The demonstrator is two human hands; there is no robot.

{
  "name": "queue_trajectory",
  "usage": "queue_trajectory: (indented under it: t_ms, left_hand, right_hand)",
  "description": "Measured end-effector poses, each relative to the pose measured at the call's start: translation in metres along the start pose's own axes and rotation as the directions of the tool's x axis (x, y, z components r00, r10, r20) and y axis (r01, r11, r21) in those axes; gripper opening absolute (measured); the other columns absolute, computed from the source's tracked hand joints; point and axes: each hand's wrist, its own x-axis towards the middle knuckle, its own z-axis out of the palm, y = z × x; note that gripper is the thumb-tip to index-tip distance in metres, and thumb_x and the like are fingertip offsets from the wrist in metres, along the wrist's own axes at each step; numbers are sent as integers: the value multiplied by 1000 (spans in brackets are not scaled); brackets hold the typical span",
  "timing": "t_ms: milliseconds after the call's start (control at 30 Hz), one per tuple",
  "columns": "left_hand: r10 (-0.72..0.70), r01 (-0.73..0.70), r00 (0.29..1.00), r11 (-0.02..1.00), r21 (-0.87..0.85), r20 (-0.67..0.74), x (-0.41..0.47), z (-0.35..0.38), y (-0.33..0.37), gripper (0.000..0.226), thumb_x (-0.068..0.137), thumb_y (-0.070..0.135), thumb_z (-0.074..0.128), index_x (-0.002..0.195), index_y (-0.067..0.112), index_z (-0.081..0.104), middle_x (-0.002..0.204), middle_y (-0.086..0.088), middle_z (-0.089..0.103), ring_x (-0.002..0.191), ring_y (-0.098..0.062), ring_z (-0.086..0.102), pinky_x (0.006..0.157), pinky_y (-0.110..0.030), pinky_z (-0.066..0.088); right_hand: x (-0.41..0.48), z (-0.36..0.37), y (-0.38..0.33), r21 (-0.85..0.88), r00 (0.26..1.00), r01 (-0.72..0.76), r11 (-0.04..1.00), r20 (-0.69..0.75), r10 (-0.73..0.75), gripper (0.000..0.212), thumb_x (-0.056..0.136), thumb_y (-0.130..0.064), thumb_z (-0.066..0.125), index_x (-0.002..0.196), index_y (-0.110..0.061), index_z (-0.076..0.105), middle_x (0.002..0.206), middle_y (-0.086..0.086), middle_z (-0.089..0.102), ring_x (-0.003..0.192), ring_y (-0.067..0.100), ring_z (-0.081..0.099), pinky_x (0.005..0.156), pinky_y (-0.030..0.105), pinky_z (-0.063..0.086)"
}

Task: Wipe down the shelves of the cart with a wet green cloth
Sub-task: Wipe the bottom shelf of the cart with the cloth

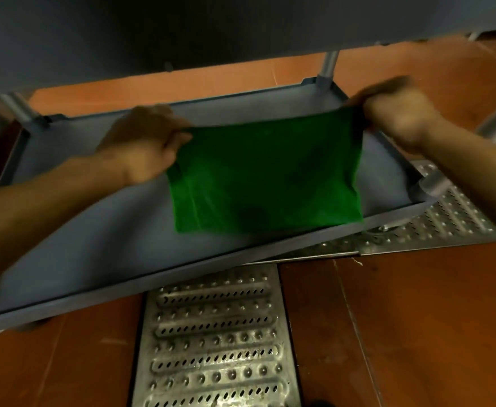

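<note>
Underfoot, orange tiled floor (417,318) with metal drain grates (217,348) at 6 o'clock; grey cart stands on it, upper shelf (182,30) across 12 o'clock, lower shelf (94,236) mid-frame. Green cloth (264,171) is spread over the lower shelf's right half, stretched between both hands; can't tell if it touches the shelf. Left hand (144,145) has fingers curled, gripping the cloth's corner at its 10 o'clock; right hand (399,113), blurred, is fisted on the 2 o'clock corner, with the cloth extending toward 6 o'clock from both grips.
</note>
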Motion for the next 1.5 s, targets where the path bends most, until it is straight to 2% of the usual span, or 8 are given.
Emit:
queue_trajectory:
  t_ms: [67,200,367,533,833,1100,1267,1500]
  left_hand:
    - [-74,85,989,993,80,-126,25,6,-3,31,101,22,47,124,10,65,117,-24,61,106,-47,57,87,-52,49]
    - [-164,184,953,982,54,-255,42,21,3,31,100,20,46,124,11,64,121,-23,59,108,-46,56,88,-51,47]
    - [-31,14,979,996,88,201,19,66,15,31,96,21,51,124,13,63,123,-19,54,109,-43,55,87,-49,51]
    - [15,-82,886,989,126,463,3,108,24,62,92,52,55,141,15,43,136,-11,50,124,-33,46,102,-45,44]
    - [-17,-129,932,918,375,362,-9,123,45,40,93,6,52,132,6,42,121,-11,59,114,-31,51,78,-39,49]
    - [-38,-77,933,951,300,357,-1,114,44,29,99,24,47,124,9,48,120,-12,61,114,-33,53,77,-43,49]
    - [-39,-115,929,915,388,368,2,121,44,24,94,9,53,118,8,49,110,-11,64,107,-31,55,73,-38,46]
    - [-42,-52,946,958,281,320,-4,115,42,26,96,20,53,121,12,56,106,-11,62,104,-32,55,70,-37,40]
  right_hand:
    - [20,14,-7,12,988,63,998,-143,-61,46,85,12,35,110,-5,70,111,13,68,84,14,61,70,9,51]
    - [37,38,4,-52,964,114,992,-238,-123,46,86,11,37,107,-9,72,114,9,69,103,18,63,98,22,50]
    - [27,79,55,-391,976,185,901,177,-124,40,90,0,49,124,-12,68,125,16,67,114,31,61,104,29,41]
    - [21,106,99,-556,864,307,772,503,19,79,85,-23,66,154,-27,27,161,2,26,143,33,30,118,47,28]
    - [17,110,102,-618,891,395,679,439,-119,68,95,-3,51,154,-28,28,158,3,33,135,33,36,113,44,33]
    - [4,107,100,-659,886,429,617,439,-148,74,91,-28,62,155,-24,25,150,4,44,129,33,37,107,44,39]
    - [24,117,87,-657,859,466,593,497,-125,69,94,-12,56,154,-26,25,131,19,46,115,39,52,96,46,45]
    - [11,112,87,-678,851,495,543,504,-146,58,99,-8,45,150,-33,35,124,16,45,110,37,49,94,42,42]
